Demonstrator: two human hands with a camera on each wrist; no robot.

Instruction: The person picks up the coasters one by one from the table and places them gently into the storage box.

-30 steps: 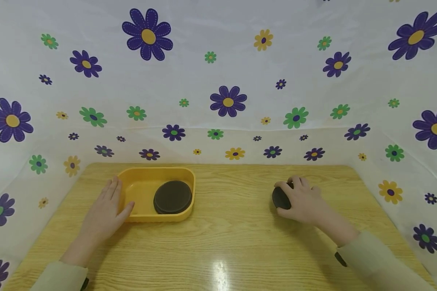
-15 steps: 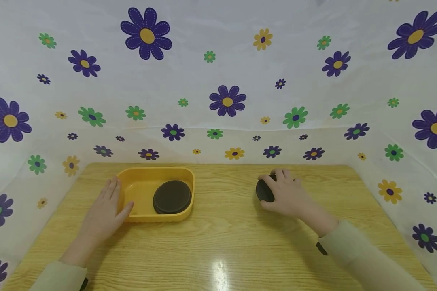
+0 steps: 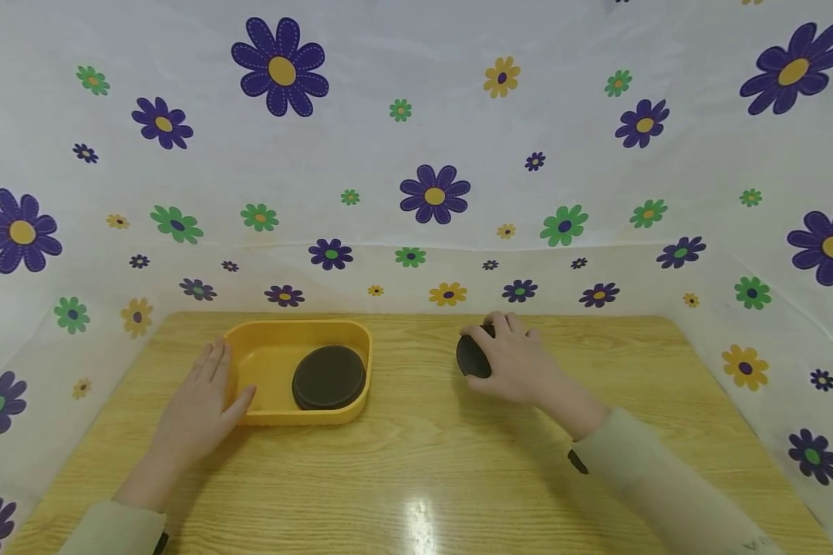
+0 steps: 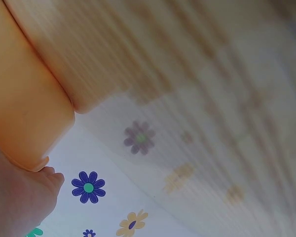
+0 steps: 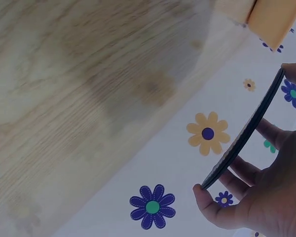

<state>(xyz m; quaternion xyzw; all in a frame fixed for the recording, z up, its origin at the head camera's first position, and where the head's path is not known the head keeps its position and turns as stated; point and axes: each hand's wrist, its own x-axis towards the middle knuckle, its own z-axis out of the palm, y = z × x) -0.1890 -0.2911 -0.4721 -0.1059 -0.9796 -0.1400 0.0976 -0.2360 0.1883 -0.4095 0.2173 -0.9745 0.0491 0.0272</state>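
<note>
My right hand (image 3: 517, 364) holds a thin black round coaster (image 3: 473, 356) by its rim, tilted and raised off the table to the right of the yellow tray. Seen edge-on in the right wrist view, the coaster (image 5: 244, 131) is pinched between thumb and fingertips. The yellow plastic tray (image 3: 264, 378) has more black round coasters (image 3: 329, 376) lying stacked in its right half; how many is hidden. My left hand (image 3: 197, 412) rests along the tray's left wall with straight fingers, the thumb over its front left corner. The left wrist view shows this hand (image 4: 24, 202) touching the tray's rim.
A wood-grain table (image 3: 389, 478) lies under everything. White cloth (image 3: 361, 154) printed with purple, green and yellow flowers stands around its back and both sides. The tray sits near the table's back edge.
My right hand has carried the coaster leftward and slightly back, closer to the tray. The left hand, the tray and the coasters inside it have stayed in place.
</note>
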